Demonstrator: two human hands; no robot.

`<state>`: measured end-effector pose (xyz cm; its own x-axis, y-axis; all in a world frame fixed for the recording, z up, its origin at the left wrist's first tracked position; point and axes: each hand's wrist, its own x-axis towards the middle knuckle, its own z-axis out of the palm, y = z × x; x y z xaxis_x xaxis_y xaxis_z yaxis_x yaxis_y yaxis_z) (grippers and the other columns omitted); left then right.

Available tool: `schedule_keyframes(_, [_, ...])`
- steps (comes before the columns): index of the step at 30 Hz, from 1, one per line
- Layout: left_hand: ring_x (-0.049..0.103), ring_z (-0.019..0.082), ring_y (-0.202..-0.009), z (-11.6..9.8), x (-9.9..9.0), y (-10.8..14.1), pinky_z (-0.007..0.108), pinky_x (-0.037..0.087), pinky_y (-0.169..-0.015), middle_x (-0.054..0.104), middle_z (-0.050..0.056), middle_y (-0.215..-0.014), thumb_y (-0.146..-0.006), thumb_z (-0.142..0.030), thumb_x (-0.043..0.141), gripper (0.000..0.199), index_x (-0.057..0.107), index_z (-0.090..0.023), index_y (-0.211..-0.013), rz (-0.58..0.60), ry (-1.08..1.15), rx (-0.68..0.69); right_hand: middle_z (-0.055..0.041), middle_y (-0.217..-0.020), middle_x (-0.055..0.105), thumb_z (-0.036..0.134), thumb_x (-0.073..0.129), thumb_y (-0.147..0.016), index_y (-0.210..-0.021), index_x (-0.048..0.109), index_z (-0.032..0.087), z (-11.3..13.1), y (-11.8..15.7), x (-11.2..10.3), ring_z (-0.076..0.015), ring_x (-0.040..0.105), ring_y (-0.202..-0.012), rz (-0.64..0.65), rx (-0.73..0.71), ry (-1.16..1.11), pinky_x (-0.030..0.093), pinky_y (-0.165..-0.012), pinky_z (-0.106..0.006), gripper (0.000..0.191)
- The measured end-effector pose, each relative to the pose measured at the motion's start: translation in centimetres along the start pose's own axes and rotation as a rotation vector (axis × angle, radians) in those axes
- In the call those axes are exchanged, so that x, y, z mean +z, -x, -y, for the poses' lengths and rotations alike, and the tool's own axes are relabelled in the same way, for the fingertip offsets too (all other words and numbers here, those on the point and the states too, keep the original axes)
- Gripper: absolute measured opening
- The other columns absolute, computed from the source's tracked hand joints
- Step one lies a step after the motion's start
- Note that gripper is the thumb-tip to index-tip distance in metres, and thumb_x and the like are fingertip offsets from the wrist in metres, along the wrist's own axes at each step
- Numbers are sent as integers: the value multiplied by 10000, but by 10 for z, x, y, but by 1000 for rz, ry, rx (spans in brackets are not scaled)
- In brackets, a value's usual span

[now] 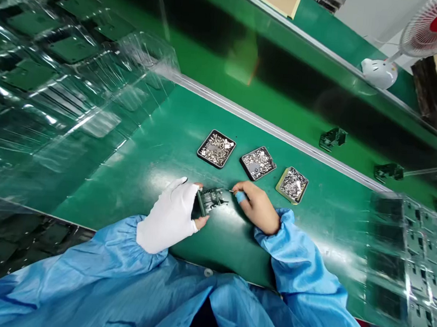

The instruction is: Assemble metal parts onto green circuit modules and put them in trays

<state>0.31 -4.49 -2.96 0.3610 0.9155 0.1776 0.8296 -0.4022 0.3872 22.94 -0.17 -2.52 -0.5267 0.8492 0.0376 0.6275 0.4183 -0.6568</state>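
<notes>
1. A dark green part [211, 201] sits in the person's white-gloved left hand [171, 215], over the green tabletop [126, 186]. Thumb and fingers, parted only by the part's width, close on 2 opposite edges.

2. The right hand [256, 207], with blue tape [240, 196] on 1 finger, pinches a slim piece [232, 191], fingertips nearly together. The piece, too small to identify, points toward the part across a short gap.

3. Beyond the hands, 3 shallow trays of silvery bits form a loose row: a left tray [209, 161], a middle tray [247, 170] and a right tray [286, 197]. Strips of green separate their rims; the middle tray lies near the right hand.

4. Stacked see-through trays [93, 118] border the left side, leaving a broad green stretch beside the left hand. Another see-through stack [408, 279] borders the right.

5. A pale rail [245, 114] bounds the far side; the near edge meets the blue coat [177, 296].
</notes>
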Motion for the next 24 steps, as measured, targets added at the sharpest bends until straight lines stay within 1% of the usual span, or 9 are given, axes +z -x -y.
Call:
schedule_keyframes(2, [581,331,-1046,2,-1,-3,449,489,-895,597,153,-1071,-695,-291,633,507,476,-108,-1141,45,38,-21,-55,-927,618,107,435,-886,-959,556,195,-1,1,-1,-176,587,-878,29,-37,-74,476,-811,-299,167])
schedule_keyframes(4, [574,310,-1060,5,-3,-5,422,487,-907,583,146,-1114,-689,-268,637,524,470,-115,-1162,80,103,-22,-71,-940,613,91,443,-862,-940,559,189,-1,0,1,-196,575,-906,41,-81,-43,471,-831,-328,170])
schedule_keyframes(8, [568,304,-1067,9,-6,-6,421,470,-934,591,144,-1090,-695,-270,649,524,481,-106,-1163,101,139,2,-83,-944,609,42,445,-791,-923,548,186,1,-1,7,-224,549,-902,73,-115,52,466,-818,-367,220])
schedule_keyframes(13, [564,313,-1070,8,-8,-6,431,470,-932,606,152,-1072,-702,-278,648,516,492,-87,-1156,115,133,17,-84,-942,604,82,431,-841,-936,534,189,2,1,8,-220,545,-904,34,-89,43,466,-809,-358,176])
schedule_keyframes(17, [546,316,-1106,8,-9,-6,444,453,-962,603,152,-1091,-711,-272,629,502,494,-91,-1159,152,149,3,-87,-938,601,96,424,-843,-928,528,192,6,1,10,-226,535,-891,55,-83,72,461,-796,-360,165])
schedule_keyframes(21, [543,321,-1111,9,-9,-6,450,452,-963,602,155,-1092,-712,-281,628,506,499,-88,-1161,155,152,2,-95,-891,588,86,440,-795,-890,536,180,15,0,11,-244,524,-862,87,-1,169,460,-734,-357,164])
schedule_keyframes(24, [541,326,-1112,9,-9,-6,455,456,-955,600,161,-1095,-719,-291,631,512,498,-82,-1167,160,147,6,-74,-868,592,88,447,-812,-879,545,184,15,-1,6,-228,540,-846,104,40,104,458,-739,-341,152])
